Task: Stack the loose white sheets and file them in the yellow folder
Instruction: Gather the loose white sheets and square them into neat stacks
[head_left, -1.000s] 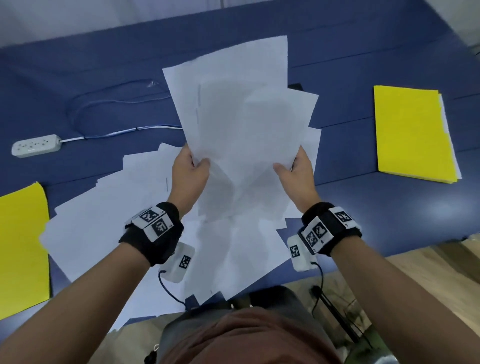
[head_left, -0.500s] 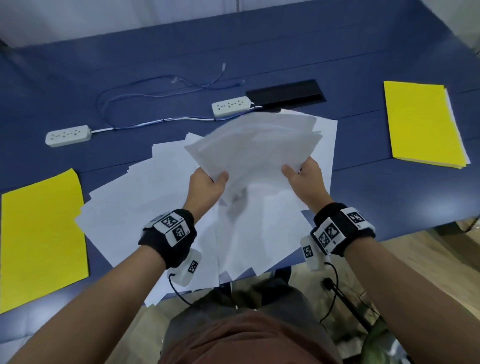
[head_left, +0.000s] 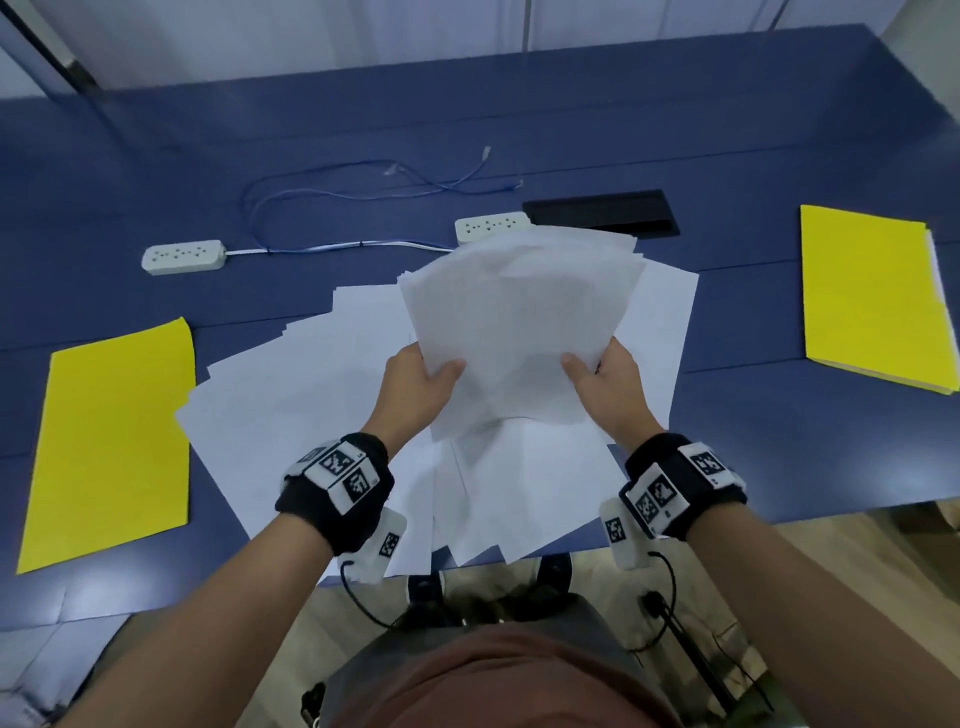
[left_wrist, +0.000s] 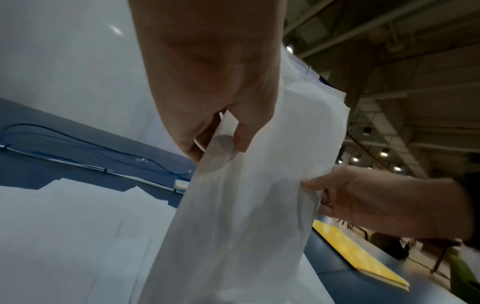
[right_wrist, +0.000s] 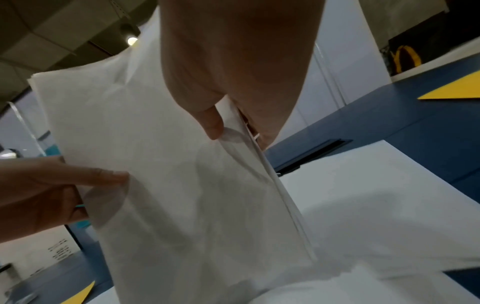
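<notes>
Blue table (head_left: 519, 119) carries spread white sheets (head_left: 291, 415) between two yellow folders (head_left: 872, 296); my left hand (head_left: 415, 384) and right hand (head_left: 608, 384) each pinch a side of the gathered stack (head_left: 519, 322), raised above the sheets.

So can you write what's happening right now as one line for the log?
step: squaring sheets | left hand: grips held stack | right hand: grips held stack | loose sheets: on table | yellow folder: closed

two white power strips (head_left: 183, 256), blue cable (head_left: 363, 183), black grommet (head_left: 600, 214)
</notes>
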